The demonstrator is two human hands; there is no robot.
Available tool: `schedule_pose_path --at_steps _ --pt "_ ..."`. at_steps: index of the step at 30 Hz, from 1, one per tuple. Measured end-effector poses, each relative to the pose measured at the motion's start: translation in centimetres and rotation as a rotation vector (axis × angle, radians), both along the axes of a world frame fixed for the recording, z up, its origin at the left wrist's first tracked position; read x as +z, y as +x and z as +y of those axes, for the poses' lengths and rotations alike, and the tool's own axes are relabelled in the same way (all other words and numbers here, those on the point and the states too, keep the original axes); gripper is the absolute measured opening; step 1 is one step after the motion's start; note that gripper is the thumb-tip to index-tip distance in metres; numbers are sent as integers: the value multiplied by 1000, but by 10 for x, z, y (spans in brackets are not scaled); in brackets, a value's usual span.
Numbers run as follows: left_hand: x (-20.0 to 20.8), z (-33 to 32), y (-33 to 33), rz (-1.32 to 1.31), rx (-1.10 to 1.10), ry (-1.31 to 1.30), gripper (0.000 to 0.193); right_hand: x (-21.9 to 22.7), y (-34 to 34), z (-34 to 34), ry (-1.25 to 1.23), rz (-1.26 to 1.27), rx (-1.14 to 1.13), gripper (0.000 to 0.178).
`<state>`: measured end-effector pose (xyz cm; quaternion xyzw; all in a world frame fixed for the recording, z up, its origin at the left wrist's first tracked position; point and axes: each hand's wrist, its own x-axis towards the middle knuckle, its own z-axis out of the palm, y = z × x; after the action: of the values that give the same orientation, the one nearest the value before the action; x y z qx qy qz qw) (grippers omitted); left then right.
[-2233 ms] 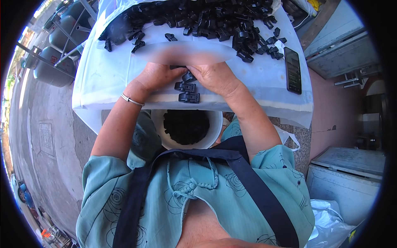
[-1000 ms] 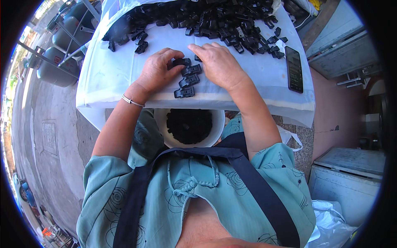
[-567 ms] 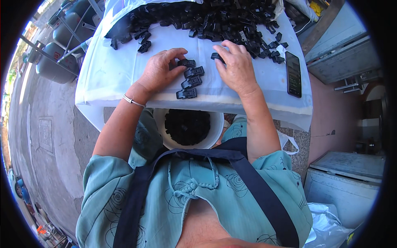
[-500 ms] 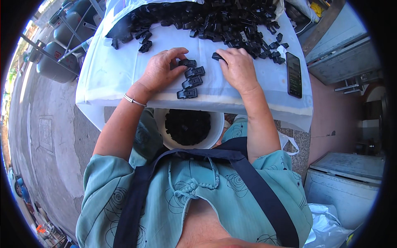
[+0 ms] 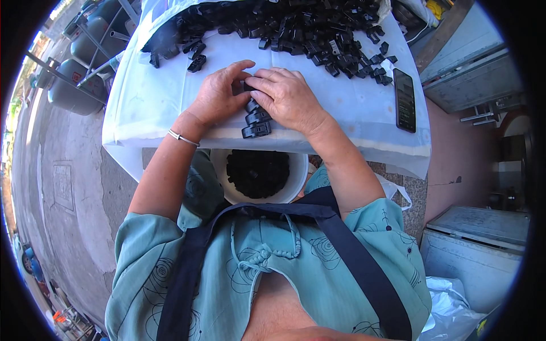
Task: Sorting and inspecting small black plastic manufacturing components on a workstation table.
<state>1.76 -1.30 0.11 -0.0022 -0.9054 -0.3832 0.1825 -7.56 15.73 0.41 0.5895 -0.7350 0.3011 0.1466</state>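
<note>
On the white-covered table, a short column of small black plastic pieces [image 5: 257, 118] runs toward the near edge. At its far end my left hand [image 5: 219, 94] has its thumb and fingers closed around a black plastic piece [image 5: 248, 86], which shows only in part. My right hand [image 5: 287, 99] meets it from the right, with its fingertips and thumb pinched at the same spot. What the right fingers hold is mostly hidden under them. Across the far side of the table spreads a large heap of similar black pieces [image 5: 296, 28].
A dark phone [image 5: 404, 101] lies at the table's right side. Below the near edge, a white bucket [image 5: 300, 181] holds a mass of black pieces. Grey gas cylinders [image 5: 77, 88] stand at the far left, and a grey cabinet [image 5: 475, 250] is at the right.
My right hand has moved left, carrying a small black piece from beside the column to my left hand. The left hand has stayed nearly in place.
</note>
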Motion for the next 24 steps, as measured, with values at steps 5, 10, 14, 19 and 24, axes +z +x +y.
schedule_pose_path --at_steps 5,10,14,19,24 --pt "1 -20 8 195 273 -185 48 -10 2 11 84 5 -63 31" --pt "-3 -56 11 83 587 -452 35 13 -16 33 -51 18 -322 32" --pt "2 -31 -6 -7 331 -133 28 9 -53 47 82 164 -701 39" --pt "10 -13 -19 -94 209 -204 29 -2 -63 40 -49 -87 -510 35" --pt "10 -12 -21 -87 325 -350 32 3 -37 33 -259 -702 -121 33"
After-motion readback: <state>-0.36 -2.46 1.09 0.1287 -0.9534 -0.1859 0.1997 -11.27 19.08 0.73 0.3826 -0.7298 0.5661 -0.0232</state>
